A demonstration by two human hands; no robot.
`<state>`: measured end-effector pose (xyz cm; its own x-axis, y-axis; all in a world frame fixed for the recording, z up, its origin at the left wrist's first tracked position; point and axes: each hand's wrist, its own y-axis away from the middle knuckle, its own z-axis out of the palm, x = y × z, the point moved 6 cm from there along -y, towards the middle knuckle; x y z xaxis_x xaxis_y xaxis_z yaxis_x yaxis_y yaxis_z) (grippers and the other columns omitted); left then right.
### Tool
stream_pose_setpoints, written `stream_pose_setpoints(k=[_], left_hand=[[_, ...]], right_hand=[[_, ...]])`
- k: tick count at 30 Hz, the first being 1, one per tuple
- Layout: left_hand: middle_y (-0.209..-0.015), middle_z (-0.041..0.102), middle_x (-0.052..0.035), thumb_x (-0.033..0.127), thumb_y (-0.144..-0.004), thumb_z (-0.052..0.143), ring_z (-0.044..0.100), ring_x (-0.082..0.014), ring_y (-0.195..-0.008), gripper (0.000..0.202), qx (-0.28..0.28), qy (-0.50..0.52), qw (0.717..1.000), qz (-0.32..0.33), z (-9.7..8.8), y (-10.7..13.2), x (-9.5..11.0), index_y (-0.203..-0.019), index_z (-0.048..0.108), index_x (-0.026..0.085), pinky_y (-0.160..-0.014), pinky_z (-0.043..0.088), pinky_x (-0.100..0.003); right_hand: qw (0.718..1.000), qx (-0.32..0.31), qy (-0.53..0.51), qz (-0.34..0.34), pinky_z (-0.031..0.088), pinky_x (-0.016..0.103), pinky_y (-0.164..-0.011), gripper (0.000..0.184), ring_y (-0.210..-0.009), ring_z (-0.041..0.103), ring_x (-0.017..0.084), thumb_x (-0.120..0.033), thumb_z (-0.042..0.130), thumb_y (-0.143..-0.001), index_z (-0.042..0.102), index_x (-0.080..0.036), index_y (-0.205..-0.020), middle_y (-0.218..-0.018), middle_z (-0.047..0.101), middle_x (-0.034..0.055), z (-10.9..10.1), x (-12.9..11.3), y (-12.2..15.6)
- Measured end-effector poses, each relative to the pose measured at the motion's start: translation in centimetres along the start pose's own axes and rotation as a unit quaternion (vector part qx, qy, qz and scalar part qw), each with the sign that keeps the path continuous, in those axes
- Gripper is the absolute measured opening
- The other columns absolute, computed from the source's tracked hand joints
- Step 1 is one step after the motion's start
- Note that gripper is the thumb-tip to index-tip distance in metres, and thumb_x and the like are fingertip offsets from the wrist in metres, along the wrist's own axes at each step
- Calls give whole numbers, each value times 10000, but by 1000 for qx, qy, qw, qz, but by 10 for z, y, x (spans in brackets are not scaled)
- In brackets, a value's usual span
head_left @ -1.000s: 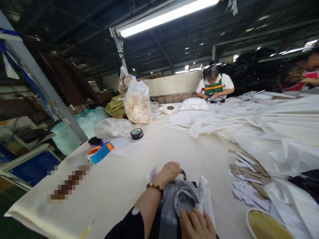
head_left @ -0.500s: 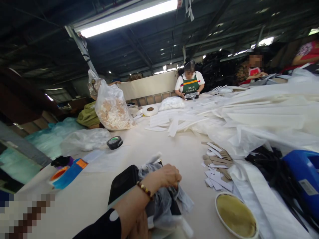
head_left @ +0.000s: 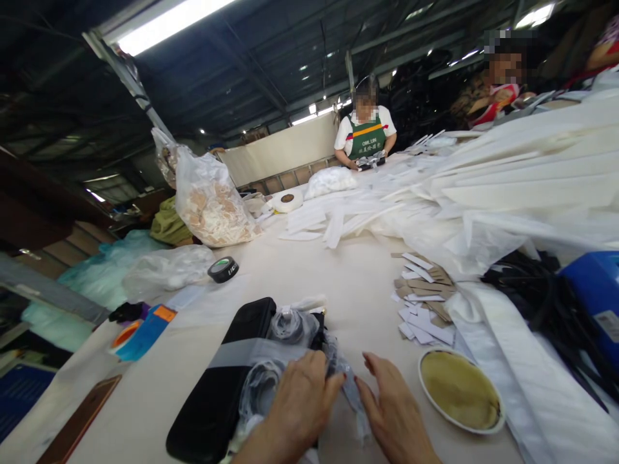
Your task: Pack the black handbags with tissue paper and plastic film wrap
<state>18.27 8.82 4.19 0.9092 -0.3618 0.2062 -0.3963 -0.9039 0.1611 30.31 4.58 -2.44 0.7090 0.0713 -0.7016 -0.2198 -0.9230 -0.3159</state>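
A long black case (head_left: pixel 217 399) lies flat on the table, crossed by a band of clear plastic wrap (head_left: pixel 236 353). Beside it sit coiled cables in clear bags, an upper coil (head_left: pixel 291 324) and a lower coil (head_left: pixel 261 386). My left hand (head_left: pixel 302 403) is bent over the right side of this bundle, its fingers curled down onto the bagged part and fingertips partly hidden. To its right, my right hand (head_left: pixel 394 412) is open with fingers apart, holding nothing, close to a loose plastic end (head_left: pixel 355 403).
Paper and card strips (head_left: pixel 423 303) lie to the right, above a round dish of yellowish paste (head_left: pixel 461 390). Tape rolls, black (head_left: pixel 223 269) and blue (head_left: pixel 138 341), are on the left. A filled clear bag (head_left: pixel 213 200) stands behind. A co-worker (head_left: pixel 367 132) works across the table.
My left arm has drawn back from across the bundle, uncovering the black case and coils. My right hand has come into view on the right. The camera view has shifted slightly.
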Motion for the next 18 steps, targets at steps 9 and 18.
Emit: stream_pose_setpoints(k=[9,18], left_hand=[[-818,634,-60,191,-878,382,565,-226,-827,178,13,-73,997,-1,3,3,-25,-815,548,171,-792,380,-387],[-904,638,-66,158,-778,520,551,-233,-868,305,31,2,999,-30,11,24,-52,-1083,527,153,-783,410,-356]], right_hand=[[994,-99,26,44,419,283,-649,200,-731,608,200,-41,417,-753,553,-181,-795,-767,649,63,32,-10,-33],[979,-164,-57,-104,418,233,-631,311,-712,590,153,-113,281,-839,565,-225,-892,-779,618,23,7,-14,-1]])
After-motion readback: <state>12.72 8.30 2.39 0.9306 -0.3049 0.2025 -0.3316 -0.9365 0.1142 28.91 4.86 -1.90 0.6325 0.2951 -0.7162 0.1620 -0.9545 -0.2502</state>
